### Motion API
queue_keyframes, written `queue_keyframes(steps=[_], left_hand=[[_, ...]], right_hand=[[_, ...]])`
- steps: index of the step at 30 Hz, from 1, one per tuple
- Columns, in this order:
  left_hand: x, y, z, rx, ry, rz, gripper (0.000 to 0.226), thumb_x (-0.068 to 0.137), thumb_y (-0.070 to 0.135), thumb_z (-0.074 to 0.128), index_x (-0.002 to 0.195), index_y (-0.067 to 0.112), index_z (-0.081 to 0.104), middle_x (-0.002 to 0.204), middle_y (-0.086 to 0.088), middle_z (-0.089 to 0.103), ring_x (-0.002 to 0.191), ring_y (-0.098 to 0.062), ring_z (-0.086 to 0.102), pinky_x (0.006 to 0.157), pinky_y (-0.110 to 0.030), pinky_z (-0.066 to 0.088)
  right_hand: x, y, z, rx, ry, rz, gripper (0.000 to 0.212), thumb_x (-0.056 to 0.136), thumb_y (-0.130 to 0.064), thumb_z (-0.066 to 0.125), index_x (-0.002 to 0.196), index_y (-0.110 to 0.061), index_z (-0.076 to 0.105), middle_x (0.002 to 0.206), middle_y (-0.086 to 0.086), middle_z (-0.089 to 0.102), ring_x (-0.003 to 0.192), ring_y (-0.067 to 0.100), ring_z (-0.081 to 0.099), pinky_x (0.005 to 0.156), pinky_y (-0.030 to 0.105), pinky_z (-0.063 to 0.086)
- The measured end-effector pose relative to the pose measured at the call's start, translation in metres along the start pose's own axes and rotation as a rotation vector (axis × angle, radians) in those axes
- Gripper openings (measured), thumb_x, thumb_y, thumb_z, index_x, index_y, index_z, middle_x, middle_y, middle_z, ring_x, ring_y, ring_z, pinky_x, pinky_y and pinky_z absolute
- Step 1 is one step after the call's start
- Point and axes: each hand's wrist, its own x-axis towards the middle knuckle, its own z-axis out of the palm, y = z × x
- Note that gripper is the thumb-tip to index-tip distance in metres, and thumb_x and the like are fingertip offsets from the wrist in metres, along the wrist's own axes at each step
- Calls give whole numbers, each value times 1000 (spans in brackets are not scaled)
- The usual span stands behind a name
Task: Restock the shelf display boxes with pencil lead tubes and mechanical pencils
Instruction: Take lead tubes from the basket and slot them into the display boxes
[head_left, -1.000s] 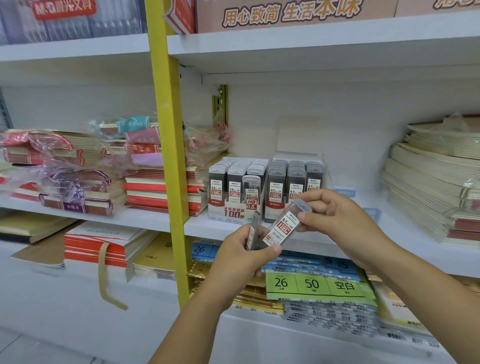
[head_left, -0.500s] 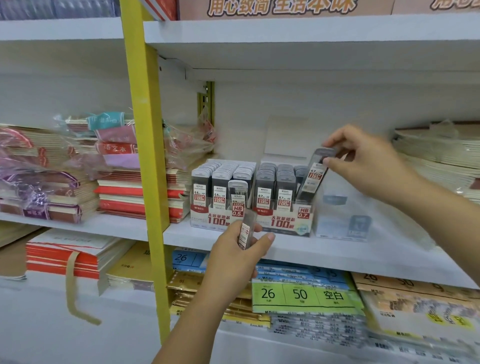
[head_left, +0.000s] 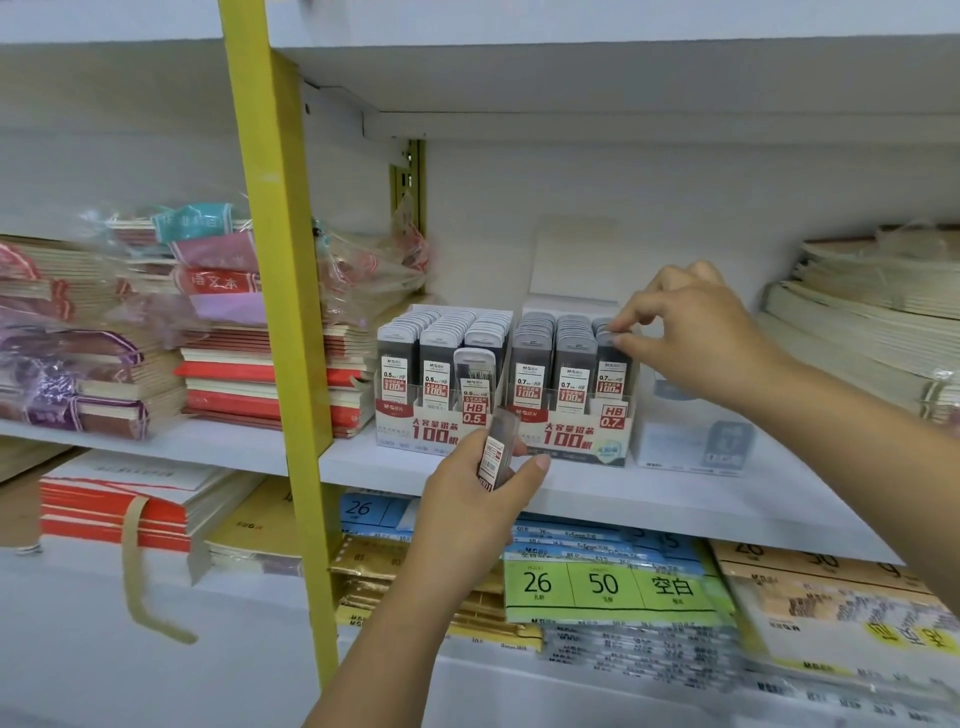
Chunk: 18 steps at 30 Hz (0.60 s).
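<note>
Two white display boxes of pencil lead tubes stand side by side on the middle shelf: the HB 0.5 box on the left and the HB 0.7 box on the right. My right hand reaches over the 0.7 box and pinches the cap of the front tube in its right-hand row, which stands upright in the box. My left hand is below the boxes, in front of the shelf edge, and grips another grey lead tube upright.
A yellow upright post splits the shelving left of the boxes. Stacked notebooks in plastic wrap fill the left bay. Paper stacks lie at the right. A clear box sits right of the 0.7 box. Loose-leaf paper packs lie below.
My right hand carried its lead tube from in front of the shelf up to the 0.7 box and lowered it into the right row. My left hand stayed low with its tube.
</note>
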Motion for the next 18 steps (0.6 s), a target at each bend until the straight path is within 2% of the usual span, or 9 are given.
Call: queue_keyframes(steps=[3, 5, 7, 9, 10, 12, 14, 16, 18], left_hand=[[-1, 1, -1, 61, -1, 13, 13, 87, 44, 71, 87, 34, 62, 60, 16, 56, 47, -1, 49, 50, -23, 48], [-2, 2, -1, 94, -11, 21, 14, 86, 45, 71, 89, 35, 62, 60, 18, 56, 50, 1, 49, 55, -24, 49], [-4, 4, 0, 107, -23, 34, 14, 86, 46, 72, 89, 37, 61, 58, 19, 54, 51, 1, 49, 56, -22, 47], [-7, 8, 1, 130, -34, 59, 15, 85, 45, 73, 88, 37, 60, 58, 20, 53, 52, 1, 48, 53, -15, 42], [-9, 10, 1, 147, -40, 73, 16, 85, 45, 73, 88, 37, 60, 59, 20, 53, 53, 1, 48, 52, -13, 40], [-13, 14, 2, 192, -65, 96, 18, 85, 45, 73, 91, 36, 59, 63, 21, 57, 56, 2, 51, 51, -11, 40], [-18, 18, 3, 225, -94, 115, 20, 85, 43, 74, 97, 38, 59, 70, 23, 62, 60, 3, 54, 51, -12, 41], [-21, 19, 2, 212, -122, 107, 23, 84, 40, 76, 100, 39, 60, 81, 16, 67, 63, 3, 57, 54, -17, 48], [-25, 19, -3, 78, -184, 38, 24, 85, 32, 78, 101, 37, 62, 87, 9, 72, 67, -2, 64, 61, -22, 57]], right_hand=[[-2, 0, -3, -64, 9, 19, 21, 91, -36, 62, 108, -29, 72, 97, -4, 56, 100, 16, 35, 82, 28, 27], [-13, -5, -6, -43, 103, -14, 25, 94, -31, 59, 116, -25, 69, 99, -5, 59, 99, 13, 36, 82, 23, 25], [-33, -18, -11, 124, 165, -19, 23, 93, -29, 57, 111, -26, 70, 89, -16, 61, 86, 4, 45, 75, 16, 31], [-57, -38, -11, 456, 22, 30, 14, 89, -34, 59, 99, -36, 69, 78, -22, 65, 80, -4, 58, 63, 9, 45], [-66, -49, -9, 599, -80, 58, 11, 87, -38, 62, 95, -40, 68, 80, -20, 68, 80, -6, 61, 63, 10, 48], [-80, -63, -1, 773, -217, 100, 15, 82, -42, 69, 96, -40, 69, 86, -17, 71, 79, 1, 63, 69, 14, 52], [-86, -71, 6, 861, -240, 132, 17, 81, -35, 73, 98, -35, 71, 87, -10, 73, 82, 9, 64, 73, 17, 51], [-88, -73, 10, 919, -206, 169, 14, 84, -24, 72, 95, -32, 73, 87, -8, 74, 84, 10, 66, 74, 19, 53], [-90, -69, 10, 991, -148, 218, 19, 87, -11, 68, 92, -28, 72, 84, -6, 73, 79, 9, 68, 67, 18, 53]])
